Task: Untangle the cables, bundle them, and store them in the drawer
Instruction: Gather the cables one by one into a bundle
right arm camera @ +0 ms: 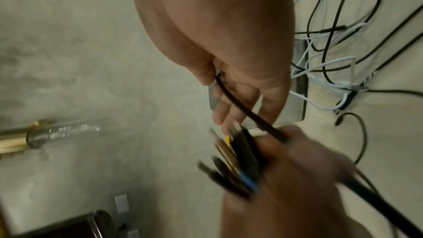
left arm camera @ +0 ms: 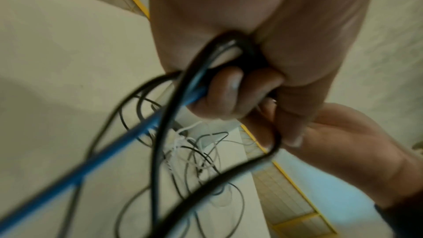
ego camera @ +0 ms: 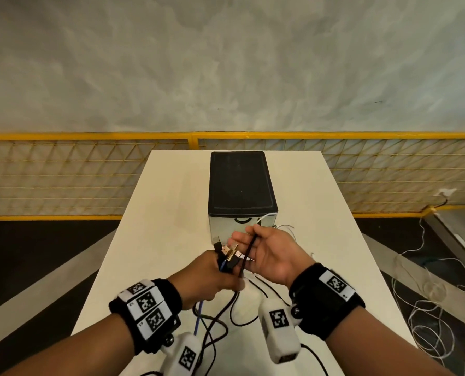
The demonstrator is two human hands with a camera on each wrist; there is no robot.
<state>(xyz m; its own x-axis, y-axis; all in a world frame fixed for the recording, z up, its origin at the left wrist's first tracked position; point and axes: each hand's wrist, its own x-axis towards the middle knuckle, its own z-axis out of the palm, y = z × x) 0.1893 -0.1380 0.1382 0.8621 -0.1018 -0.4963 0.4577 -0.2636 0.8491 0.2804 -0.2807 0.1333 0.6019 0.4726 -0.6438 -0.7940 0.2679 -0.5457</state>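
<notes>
Evidently gathering, the left hand [ego camera: 215, 278] is clenching the plug ends [ego camera: 227, 253] in its fist while the right hand [ego camera: 269, 253], just beyond, is pinching one black cable [ego camera: 249, 253], needing freeing before bundling for the shut drawer [ego camera: 242, 226]

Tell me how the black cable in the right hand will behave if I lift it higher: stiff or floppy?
Probably floppy: beyond the left hand gripping the plug ends, the black cable sags in loose loops on the table. It likely drags neighbours, since it crosses the blue cable and white cables. The right hand only pinches it, so it may slip.
</notes>
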